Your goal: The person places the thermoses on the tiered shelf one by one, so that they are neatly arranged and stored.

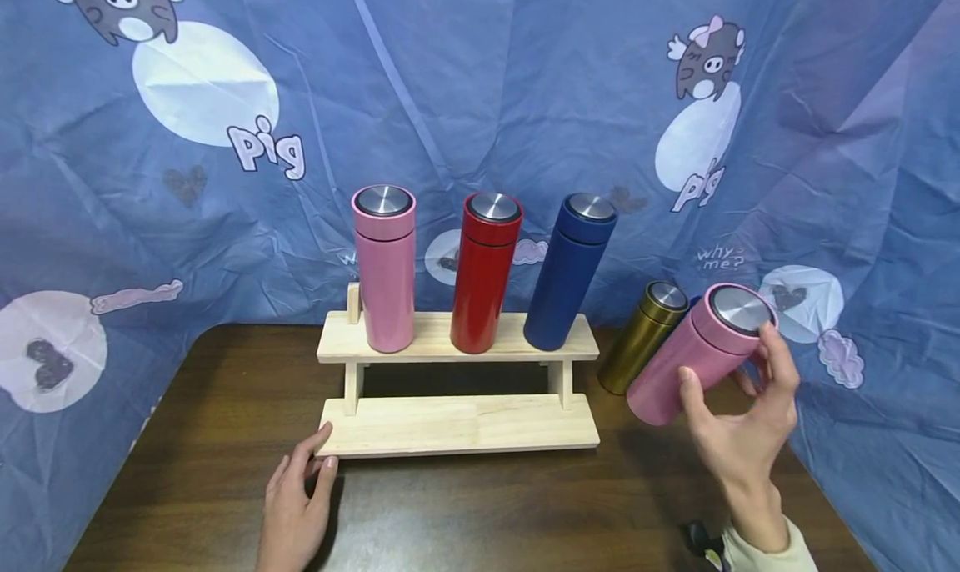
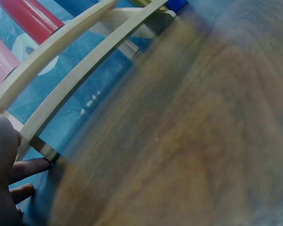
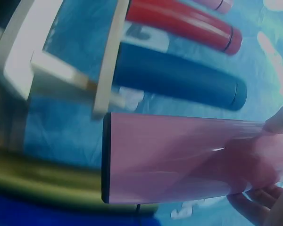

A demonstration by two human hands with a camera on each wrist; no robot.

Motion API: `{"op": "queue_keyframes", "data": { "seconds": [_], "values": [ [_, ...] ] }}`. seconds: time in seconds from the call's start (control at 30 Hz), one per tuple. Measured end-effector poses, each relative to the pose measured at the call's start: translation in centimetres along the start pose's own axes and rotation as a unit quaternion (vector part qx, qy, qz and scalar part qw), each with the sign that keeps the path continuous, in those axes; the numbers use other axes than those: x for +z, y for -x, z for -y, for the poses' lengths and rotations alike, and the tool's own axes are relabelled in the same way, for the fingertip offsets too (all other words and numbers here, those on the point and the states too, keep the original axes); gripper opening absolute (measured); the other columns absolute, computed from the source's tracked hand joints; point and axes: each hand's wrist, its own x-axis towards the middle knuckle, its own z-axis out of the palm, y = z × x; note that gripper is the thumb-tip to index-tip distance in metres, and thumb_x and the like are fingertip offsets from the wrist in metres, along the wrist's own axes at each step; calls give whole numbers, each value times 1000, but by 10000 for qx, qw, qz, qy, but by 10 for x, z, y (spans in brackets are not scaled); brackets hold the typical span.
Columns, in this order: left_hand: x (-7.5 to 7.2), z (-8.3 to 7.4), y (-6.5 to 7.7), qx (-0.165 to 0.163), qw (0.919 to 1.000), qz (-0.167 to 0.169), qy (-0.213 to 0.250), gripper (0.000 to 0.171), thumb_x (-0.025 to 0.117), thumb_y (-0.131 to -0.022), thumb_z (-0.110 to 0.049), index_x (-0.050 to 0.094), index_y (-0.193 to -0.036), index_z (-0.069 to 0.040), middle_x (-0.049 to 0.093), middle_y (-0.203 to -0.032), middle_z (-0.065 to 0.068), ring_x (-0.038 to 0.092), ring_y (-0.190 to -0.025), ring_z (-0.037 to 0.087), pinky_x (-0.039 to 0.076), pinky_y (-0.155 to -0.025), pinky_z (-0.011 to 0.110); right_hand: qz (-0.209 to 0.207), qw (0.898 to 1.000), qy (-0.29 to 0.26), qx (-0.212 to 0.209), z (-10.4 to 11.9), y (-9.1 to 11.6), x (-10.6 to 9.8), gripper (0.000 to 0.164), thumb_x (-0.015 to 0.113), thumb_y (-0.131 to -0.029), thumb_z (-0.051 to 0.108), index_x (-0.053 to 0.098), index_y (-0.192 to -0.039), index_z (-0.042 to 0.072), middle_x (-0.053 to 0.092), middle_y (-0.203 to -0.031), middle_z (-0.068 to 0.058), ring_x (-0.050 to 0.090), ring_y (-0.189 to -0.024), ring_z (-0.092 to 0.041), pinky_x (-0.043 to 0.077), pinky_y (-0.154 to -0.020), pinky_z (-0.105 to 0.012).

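My right hand [image 1: 750, 430] grips a pink thermos [image 1: 697, 351] near its lid, tilted and raised at the right of the wooden rack [image 1: 457, 426]. In the right wrist view the same pink thermos [image 3: 179, 160] stretches across the middle, its dark base toward the rack. My left hand [image 1: 296, 501] touches the left end of the rack's lower shelf, thumb at the front edge. On the upper shelf stand another pink thermos [image 1: 386, 280], a red thermos [image 1: 483, 280] and a blue thermos [image 1: 566, 280], left to right.
A gold thermos [image 1: 637, 347] stands on the dark wooden table [image 1: 480, 514] right of the rack. Beside it a blue thermos [image 3: 61, 214] is mostly hidden in the head view. A blue patterned cloth [image 1: 480, 97] hangs behind. A small black object [image 1: 699, 537] lies by the right sleeve.
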Motion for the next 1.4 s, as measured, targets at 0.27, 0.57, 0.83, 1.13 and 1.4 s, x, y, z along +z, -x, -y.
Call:
{"op": "queue_keyframes", "data": {
  "seconds": [0.27,0.57,0.83,1.13,1.4],
  "values": [
    [1,0,0,105,9999,-63,-5,44,68,-109,-9,64,-152,-9,67,-151,22,75,-119,49,30,-126,69,474,9981,-394,-13,11,10,20,92,93,-88,34,45,-147,-18,70,-134,-2,69,-117,-10,56,-95,-13],
    [0,0,2,13,10000,-32,-20,43,68,-109,-10,63,-153,-9,66,-152,24,74,-121,50,30,-125,70,955,9926,-746,-120,27,21,46,93,88,-94,46,45,-149,-16,69,-138,-11,68,-123,-11,57,-98,-14],
    [0,0,1,37,10000,-5,-38,43,66,-110,-10,62,-152,-8,65,-152,24,74,-121,50,28,-127,69,1420,9843,-1000,-320,44,35,72,87,82,-100,47,45,-151,-13,69,-133,-27,69,-119,-10,57,-94,-14],
    [-1,-1,0,7,10000,36,-35,43,66,-110,-10,61,-153,-8,66,-151,25,74,-121,51,27,-128,70,1541,9759,-1480,-433,63,48,104,79,84,-100,38,49,-148,-13,67,-132,-32,68,-121,-15,59,-92,-17],
    [1,1,0,89,10000,-35,1,43,66,-110,-11,63,-153,-10,65,-155,19,75,-120,45,28,-127,66,1797,9684,-1716,-232,79,58,128,76,83,-101,35,47,-152,-9,67,-136,-29,70,-119,-23,63,-94,-24]
  ]
}}
